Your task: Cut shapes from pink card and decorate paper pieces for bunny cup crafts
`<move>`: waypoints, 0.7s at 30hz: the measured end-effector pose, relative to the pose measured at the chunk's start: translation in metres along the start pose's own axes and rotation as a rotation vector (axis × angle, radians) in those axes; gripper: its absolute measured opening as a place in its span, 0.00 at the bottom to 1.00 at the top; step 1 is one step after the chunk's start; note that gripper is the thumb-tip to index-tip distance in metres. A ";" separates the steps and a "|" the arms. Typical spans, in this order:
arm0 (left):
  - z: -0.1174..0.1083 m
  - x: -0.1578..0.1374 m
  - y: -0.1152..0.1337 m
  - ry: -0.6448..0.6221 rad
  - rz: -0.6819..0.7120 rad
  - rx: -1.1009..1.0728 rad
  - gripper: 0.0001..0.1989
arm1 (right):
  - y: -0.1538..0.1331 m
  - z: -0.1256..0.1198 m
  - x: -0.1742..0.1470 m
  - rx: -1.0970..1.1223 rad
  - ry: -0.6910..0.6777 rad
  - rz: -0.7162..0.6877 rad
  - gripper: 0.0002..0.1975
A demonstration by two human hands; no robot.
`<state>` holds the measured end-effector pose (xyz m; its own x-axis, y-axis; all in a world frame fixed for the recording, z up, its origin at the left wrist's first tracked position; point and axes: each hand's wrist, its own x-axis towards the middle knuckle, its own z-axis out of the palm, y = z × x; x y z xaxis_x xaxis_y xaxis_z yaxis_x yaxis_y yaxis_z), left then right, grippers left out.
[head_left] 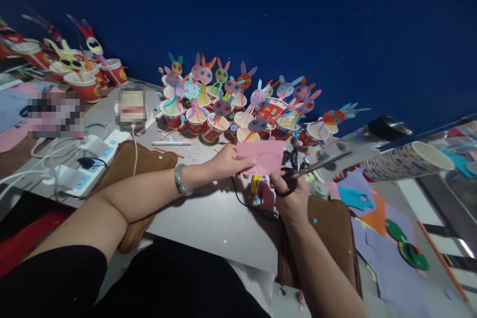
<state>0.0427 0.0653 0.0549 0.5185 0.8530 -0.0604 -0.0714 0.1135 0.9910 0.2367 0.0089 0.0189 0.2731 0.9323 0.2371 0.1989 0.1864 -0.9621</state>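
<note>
A piece of pink paper (270, 151) with an oval outline drawn on it is pinched at its left edge by my left hand (227, 160). My right hand (292, 198) is closed on a pair of scissors (316, 163), with a thumb and fingers at the dark handles. The blades point right, away from the paper. The right fingertips are close to the paper's lower right corner; whether they touch it I cannot tell. Behind the paper stand several paper cups (197, 118) holding rabbit-faced paper figures (220, 75) on coloured stems.
More decorated cups (84, 84) stand at the left back. A power strip (99, 164) with white cables and a brown cushion (128, 171) lie left. A second brown cushion (328, 238) is under my right arm. Stacked cups (406, 159) and coloured paper sheets (395, 263) lie right.
</note>
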 end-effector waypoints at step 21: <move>-0.022 0.003 0.010 -0.193 0.087 0.278 0.09 | -0.003 0.003 -0.004 -0.036 -0.052 0.080 0.21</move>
<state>0.0246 0.0805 0.0619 0.6744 0.7380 0.0230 0.0985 -0.1208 0.9878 0.2324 0.0059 0.0201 0.2404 0.9589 0.1511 0.2121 0.1000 -0.9721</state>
